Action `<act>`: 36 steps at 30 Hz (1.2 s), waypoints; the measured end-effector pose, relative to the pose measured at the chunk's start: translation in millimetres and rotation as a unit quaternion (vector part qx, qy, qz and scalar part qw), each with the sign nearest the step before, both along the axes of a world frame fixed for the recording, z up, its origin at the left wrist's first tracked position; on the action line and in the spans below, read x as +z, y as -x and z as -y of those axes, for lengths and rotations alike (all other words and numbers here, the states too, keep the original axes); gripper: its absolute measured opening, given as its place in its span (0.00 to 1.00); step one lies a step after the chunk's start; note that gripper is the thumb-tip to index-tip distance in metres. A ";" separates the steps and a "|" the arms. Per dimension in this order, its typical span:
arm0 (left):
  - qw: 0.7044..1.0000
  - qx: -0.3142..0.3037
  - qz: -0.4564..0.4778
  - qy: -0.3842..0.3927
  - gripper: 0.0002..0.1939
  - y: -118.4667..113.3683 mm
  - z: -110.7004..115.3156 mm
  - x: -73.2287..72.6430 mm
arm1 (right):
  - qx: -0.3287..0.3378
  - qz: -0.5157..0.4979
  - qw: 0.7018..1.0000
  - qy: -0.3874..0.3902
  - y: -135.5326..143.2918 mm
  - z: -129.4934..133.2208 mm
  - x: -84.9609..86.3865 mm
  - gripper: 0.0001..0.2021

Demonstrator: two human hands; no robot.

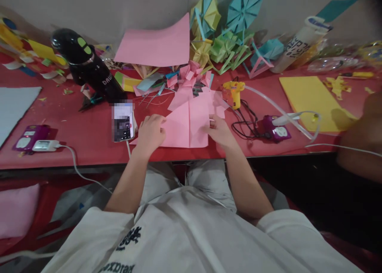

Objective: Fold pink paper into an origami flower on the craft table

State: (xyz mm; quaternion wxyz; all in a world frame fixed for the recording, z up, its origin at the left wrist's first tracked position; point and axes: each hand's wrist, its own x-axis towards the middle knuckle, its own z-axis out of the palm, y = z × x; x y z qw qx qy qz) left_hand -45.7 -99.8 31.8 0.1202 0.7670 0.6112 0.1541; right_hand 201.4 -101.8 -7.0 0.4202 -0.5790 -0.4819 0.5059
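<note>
A sheet of pink paper [178, 123] with an upright crease down its middle lies at the front of the red table, its upper left corner slanting. My left hand [151, 133] rests at its left side, fingers curled over the edge and closed on it. At the right edge, my right hand [220, 130] has its fingers bent round the paper, with the thumb side lying over it. The undersides of both hands are hidden. More pink paper pieces [217, 100] lie just behind the creased sheet.
A yellow glue gun [235, 92], its black cord and a purple socket block [276, 129] sit to the right. Left stand a phone [123, 123] and a black bottle [92, 70]. Folded paper flowers [223, 46] line the wall. Yellow paper [310, 98] lies near another person's arm [362, 133].
</note>
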 end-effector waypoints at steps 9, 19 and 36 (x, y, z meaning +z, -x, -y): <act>0.994 -0.090 -0.065 -0.020 0.15 -47.5 -8.8 -18.7 | 0.026 0.060 0.997 0.029 -0.3 9.8 -5.9 0.37; 0.989 -0.096 -0.088 0.077 0.24 -54.8 -30.8 -20.0 | 0.028 0.203 0.977 -0.053 -10.1 -25.6 -11.9 0.30; 0.990 -0.042 -0.108 0.081 0.26 -66.3 -48.9 -23.8 | -0.033 0.357 0.920 -0.160 -3.4 -71.0 -23.7 0.14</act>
